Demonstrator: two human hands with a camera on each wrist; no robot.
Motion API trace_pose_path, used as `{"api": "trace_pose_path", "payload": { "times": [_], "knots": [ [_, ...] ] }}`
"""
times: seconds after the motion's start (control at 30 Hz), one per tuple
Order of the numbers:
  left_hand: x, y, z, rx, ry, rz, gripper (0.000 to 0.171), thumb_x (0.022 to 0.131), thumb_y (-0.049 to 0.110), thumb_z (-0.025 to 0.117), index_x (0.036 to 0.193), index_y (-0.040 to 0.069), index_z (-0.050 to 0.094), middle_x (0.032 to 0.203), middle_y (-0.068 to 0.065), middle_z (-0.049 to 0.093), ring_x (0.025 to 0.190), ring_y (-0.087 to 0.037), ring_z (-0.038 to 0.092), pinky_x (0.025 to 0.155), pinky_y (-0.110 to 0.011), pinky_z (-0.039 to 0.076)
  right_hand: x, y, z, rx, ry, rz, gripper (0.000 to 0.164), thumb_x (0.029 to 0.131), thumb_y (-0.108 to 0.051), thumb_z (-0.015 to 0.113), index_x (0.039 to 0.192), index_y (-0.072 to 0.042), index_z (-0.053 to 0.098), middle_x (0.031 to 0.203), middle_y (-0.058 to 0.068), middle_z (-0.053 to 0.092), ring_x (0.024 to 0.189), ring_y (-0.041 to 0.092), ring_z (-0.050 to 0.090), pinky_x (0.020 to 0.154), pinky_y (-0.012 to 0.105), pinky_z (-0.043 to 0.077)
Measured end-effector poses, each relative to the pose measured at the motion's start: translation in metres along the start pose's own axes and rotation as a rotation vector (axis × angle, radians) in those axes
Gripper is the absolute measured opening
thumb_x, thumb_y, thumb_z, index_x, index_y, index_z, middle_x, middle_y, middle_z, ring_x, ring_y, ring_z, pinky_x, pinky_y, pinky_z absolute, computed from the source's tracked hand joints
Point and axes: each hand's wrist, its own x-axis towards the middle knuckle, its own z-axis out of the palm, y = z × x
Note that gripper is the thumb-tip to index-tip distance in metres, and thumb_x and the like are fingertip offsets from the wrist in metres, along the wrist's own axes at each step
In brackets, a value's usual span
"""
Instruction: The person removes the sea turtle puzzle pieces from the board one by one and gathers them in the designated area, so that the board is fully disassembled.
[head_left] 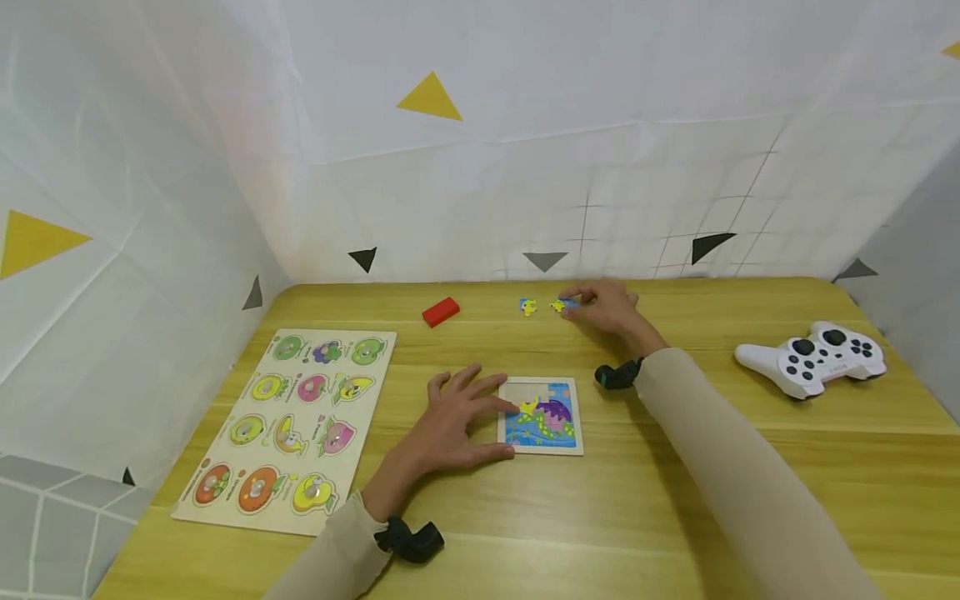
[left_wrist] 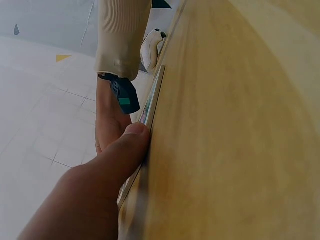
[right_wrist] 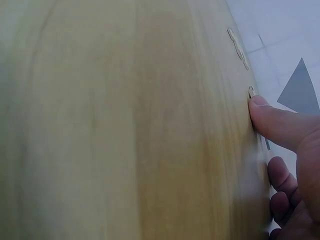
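Near the middle of the table, a small square jigsaw puzzle in a pale wooden frame shows a purple, green and blue picture with bare spots at its upper left. My left hand rests on the frame's left side, fingers spread and thumb at the lower left corner. In the left wrist view its thumb presses along the frame edge. Toward the table's back, my right hand pinches a blue-and-yellow puzzle piece between thumb and fingers, low at the tabletop. Another such piece lies just left of it.
A red block lies at the back, left of the loose pieces. On the left is a large wooden fruit puzzle board. A white game controller sits at the right. White cloth hangs behind the table's back edge.
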Motion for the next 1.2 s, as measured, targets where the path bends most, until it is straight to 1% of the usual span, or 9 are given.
{"api": "trace_pose_path", "payload": {
  "times": [0.2,0.43,0.57,0.77,0.9,0.97,1.03,1.13,1.2],
  "knots": [
    [0.0,0.0,0.0,0.005,0.004,0.003,0.051,0.084,0.066,0.07,0.128,0.041,0.067,0.162,0.004,0.042,0.155,-0.038,0.025,0.113,-0.065,0.015,0.001,-0.002,-0.001,0.004,-0.007,0.017,0.037,0.096,-0.036,0.07,0.13,-0.021,0.07,0.135,0.022,0.059,0.13,0.04,0.043,0.1,0.063,0.019],
    [0.0,0.001,0.0,0.0,-0.004,0.0,0.05,0.084,0.066,0.069,0.128,0.041,0.067,0.162,0.005,0.042,0.155,-0.038,0.025,0.113,-0.065,0.015,0.0,-0.001,-0.001,0.007,0.0,0.023,0.038,0.095,-0.037,0.071,0.131,-0.022,0.07,0.135,0.022,0.059,0.133,0.042,0.04,0.104,0.068,0.017],
    [0.0,0.001,0.0,0.002,-0.007,-0.001,0.051,0.084,0.066,0.069,0.128,0.041,0.067,0.162,0.005,0.041,0.155,-0.037,0.025,0.113,-0.064,0.015,0.0,-0.001,0.0,-0.002,0.003,0.017,0.039,0.096,-0.038,0.07,0.131,-0.023,0.069,0.136,0.022,0.059,0.134,0.042,0.04,0.101,0.065,0.019],
    [-0.001,0.001,0.001,-0.003,-0.003,-0.006,0.051,0.084,0.065,0.07,0.128,0.041,0.067,0.162,0.005,0.042,0.155,-0.036,0.026,0.113,-0.064,0.014,-0.002,-0.002,0.0,0.003,0.001,0.013,0.04,0.096,-0.038,0.07,0.133,-0.023,0.068,0.136,0.023,0.058,0.132,0.043,0.035,0.099,0.062,0.018],
    [-0.001,0.001,0.002,-0.013,-0.003,-0.01,0.05,0.084,0.064,0.07,0.128,0.04,0.067,0.162,0.005,0.042,0.155,-0.036,0.025,0.113,-0.064,0.014,-0.003,-0.001,0.002,0.01,0.009,0.005,0.039,0.096,-0.038,0.07,0.132,-0.023,0.069,0.135,0.022,0.059,0.13,0.042,0.035,0.097,0.061,0.018],
    [-0.001,0.002,0.002,-0.013,-0.008,-0.014,0.05,0.085,0.065,0.069,0.128,0.041,0.067,0.162,0.005,0.042,0.155,-0.036,0.025,0.114,-0.064,0.013,-0.004,0.001,0.002,0.037,0.017,-0.006,0.04,0.096,-0.037,0.07,0.132,-0.022,0.068,0.135,0.022,0.059,0.13,0.041,0.036,0.098,0.061,0.017],
    [-0.001,0.002,0.001,-0.014,-0.014,-0.017,0.05,0.085,0.066,0.069,0.129,0.041,0.067,0.163,0.006,0.041,0.155,-0.036,0.024,0.114,-0.063,0.013,-0.006,0.003,0.002,0.095,0.032,-0.026,0.04,0.096,-0.035,0.07,0.133,-0.021,0.068,0.137,0.02,0.059,0.129,0.041,0.04,0.103,0.064,0.014],
    [-0.001,0.002,-0.001,-0.012,-0.014,-0.013,0.05,0.085,0.066,0.068,0.128,0.041,0.067,0.163,0.006,0.04,0.155,-0.037,0.024,0.114,-0.064,0.014,-0.01,0.007,0.001,0.201,0.054,-0.067,0.041,0.098,-0.031,0.068,0.136,-0.016,0.065,0.141,0.019,0.058,0.13,0.04,0.047,0.112,0.071,0.002],
    [0.0,0.002,-0.002,-0.014,-0.008,-0.007,0.05,0.085,0.065,0.069,0.128,0.041,0.067,0.163,0.005,0.041,0.155,-0.038,0.024,0.113,-0.064,0.014,-0.014,0.009,0.0,0.273,0.063,-0.094,0.042,0.099,-0.029,0.067,0.138,-0.013,0.063,0.143,0.018,0.057,0.13,0.04,0.05,0.116,0.072,0.005]
  ]
}}
